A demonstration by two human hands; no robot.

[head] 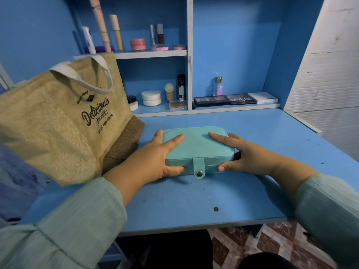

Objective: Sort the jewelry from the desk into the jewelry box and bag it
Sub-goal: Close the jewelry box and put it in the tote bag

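Head view: both hands, left (155,158) and right (246,154), grip the closed jewelry box (196,148) (snap fastened) on the surface (194,200) beside the bag (64,121).

Closed teal jewelry box (196,150) lies flat beside upright jute bag (58,121).
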